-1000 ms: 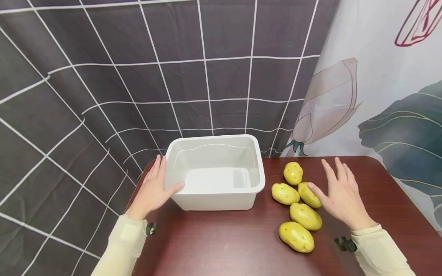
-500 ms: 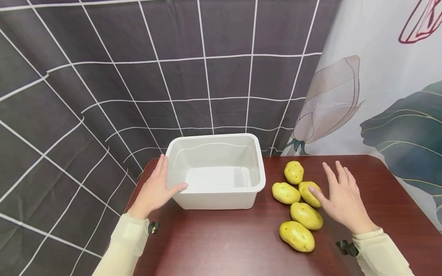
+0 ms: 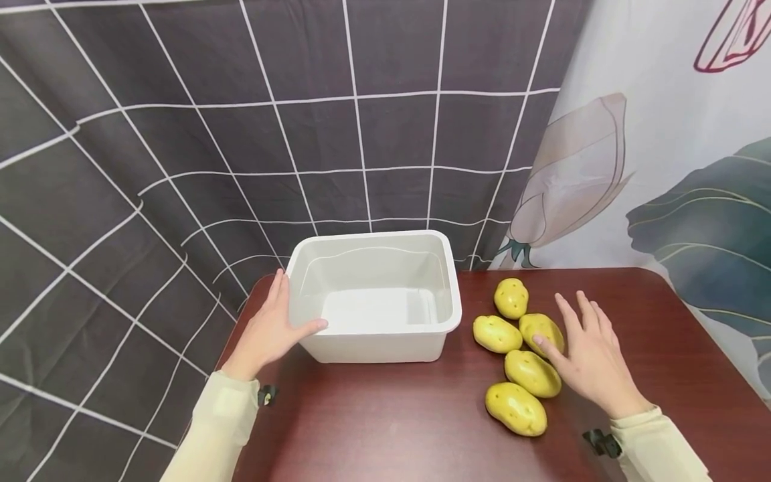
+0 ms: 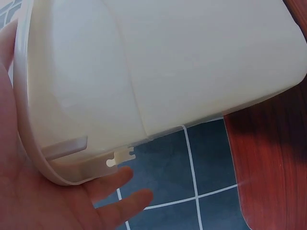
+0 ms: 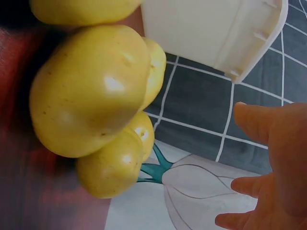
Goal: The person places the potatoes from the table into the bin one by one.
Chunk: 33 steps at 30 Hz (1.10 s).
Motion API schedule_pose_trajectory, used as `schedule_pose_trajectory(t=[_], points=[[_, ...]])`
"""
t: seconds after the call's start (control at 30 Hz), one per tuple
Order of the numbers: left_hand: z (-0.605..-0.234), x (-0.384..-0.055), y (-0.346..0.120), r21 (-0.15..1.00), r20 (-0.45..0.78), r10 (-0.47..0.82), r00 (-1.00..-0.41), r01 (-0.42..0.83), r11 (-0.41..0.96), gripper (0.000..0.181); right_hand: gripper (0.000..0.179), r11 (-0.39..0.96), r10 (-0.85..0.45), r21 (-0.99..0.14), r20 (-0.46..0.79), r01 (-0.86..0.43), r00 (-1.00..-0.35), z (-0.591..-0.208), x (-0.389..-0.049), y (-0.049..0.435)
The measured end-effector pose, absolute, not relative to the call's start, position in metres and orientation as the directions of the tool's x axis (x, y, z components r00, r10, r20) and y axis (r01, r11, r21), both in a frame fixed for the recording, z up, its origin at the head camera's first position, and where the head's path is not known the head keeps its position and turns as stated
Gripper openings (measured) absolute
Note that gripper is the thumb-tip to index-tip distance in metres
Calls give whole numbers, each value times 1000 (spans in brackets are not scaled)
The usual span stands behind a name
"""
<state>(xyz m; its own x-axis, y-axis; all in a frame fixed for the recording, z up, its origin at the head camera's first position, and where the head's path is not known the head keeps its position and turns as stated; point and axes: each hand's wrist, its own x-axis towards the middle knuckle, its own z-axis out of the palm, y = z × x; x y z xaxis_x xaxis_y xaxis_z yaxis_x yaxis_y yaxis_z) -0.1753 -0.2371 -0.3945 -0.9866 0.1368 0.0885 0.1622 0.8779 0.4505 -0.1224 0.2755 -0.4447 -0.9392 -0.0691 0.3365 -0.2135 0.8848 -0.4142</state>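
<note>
In the head view a white plastic bin point(image 3: 373, 348) stands on the table with nothing inside. My left hand point(image 3: 265, 335) rests at its left end, the fingers extended along the outside and the thumb over the front corner of the rim. The left wrist view has the palm against the bin's rim point(image 4: 24, 110). Several yellow potatoes lie in a loose group right of the bin; the nearest potato point(image 3: 516, 409) sits toward the front. My right hand point(image 3: 596, 358) hovers beside the group, fingers spread, its thumb over the edge of one potato point(image 3: 542, 331). It holds nothing.
The dark red wooden table point(image 3: 373, 422) carries the bin and potatoes. A dark curtain point(image 3: 397, 134) with white grid lines hangs close behind and to the left. A pale flower-printed cloth point(image 3: 650, 214) hangs at the right. A small black device point(image 3: 602, 443) sits at the right cuff.
My right hand has drifted slightly left and toward me, closer to the potatoes. My left thumb has moved a little right along the bin's rim. The bin and potatoes stay put.
</note>
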Motion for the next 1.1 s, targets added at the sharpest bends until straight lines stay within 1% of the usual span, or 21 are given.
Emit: schedule_pose_trajectory(t=[0.27,0.7,1.1], points=[[-395,-178,-237,480,70,126,-990,144,865,125,81,882,-87,-410,345,-233,-935,-452,-116,274],[-395,-177,-236,452,55,106,-993,120,884,131,81,870,-105,-427,329,-246,-939,-461,-109,270],[-394,-177,-236,482,45,97,-994,107,870,133,75,835,-152,-455,348,-309,-925,-469,-105,267]])
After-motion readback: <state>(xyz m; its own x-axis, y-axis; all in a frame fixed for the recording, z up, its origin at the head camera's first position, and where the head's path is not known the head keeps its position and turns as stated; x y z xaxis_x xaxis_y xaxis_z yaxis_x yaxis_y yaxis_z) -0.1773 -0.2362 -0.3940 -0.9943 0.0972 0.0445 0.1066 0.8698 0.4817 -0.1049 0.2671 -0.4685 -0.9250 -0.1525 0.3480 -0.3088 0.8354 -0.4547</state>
